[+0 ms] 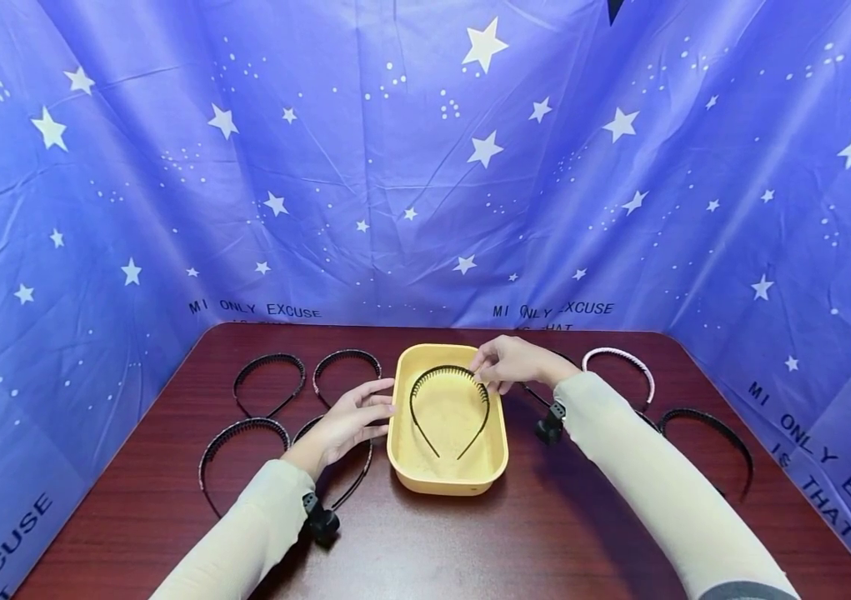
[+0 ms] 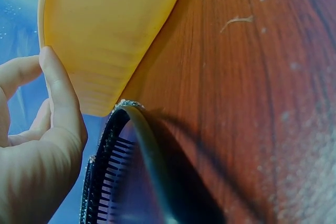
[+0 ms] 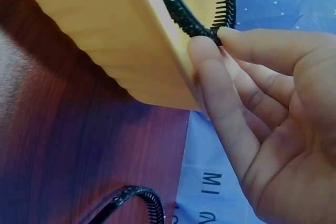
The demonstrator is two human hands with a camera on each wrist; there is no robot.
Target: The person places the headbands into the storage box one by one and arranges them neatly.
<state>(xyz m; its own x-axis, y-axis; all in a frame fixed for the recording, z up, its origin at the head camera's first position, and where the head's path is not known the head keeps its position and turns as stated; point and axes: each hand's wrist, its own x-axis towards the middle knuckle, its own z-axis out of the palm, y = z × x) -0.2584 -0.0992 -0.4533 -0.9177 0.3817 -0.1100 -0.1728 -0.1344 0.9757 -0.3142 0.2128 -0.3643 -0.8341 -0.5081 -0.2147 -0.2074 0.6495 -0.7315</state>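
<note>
A black toothed headband (image 1: 449,368) is within the outline of the yellow plastic bin (image 1: 443,486), its two ends toward the near side. Thumb and fingertips of my right hand (image 1: 517,361) pinch its arch near the bin's far right rim. The right wrist view shows that pinch on the dark, speckled headband (image 3: 181,14) beside the rim. On the other side, my left hand (image 1: 346,425) touches the bin's left wall with extended fingers. One headband (image 2: 126,106) lies below the left hand (image 2: 47,150) in the left wrist view, partly hidden by that hand in the head view.
Left of the bin lie several dark headbands (image 1: 245,423) on the red-brown table (image 1: 425,550). To the right are a pale headband (image 1: 620,353) and a black headband (image 1: 725,427), with another partly behind the right wrist. A blue star-print curtain (image 1: 425,167) surrounds the table.
</note>
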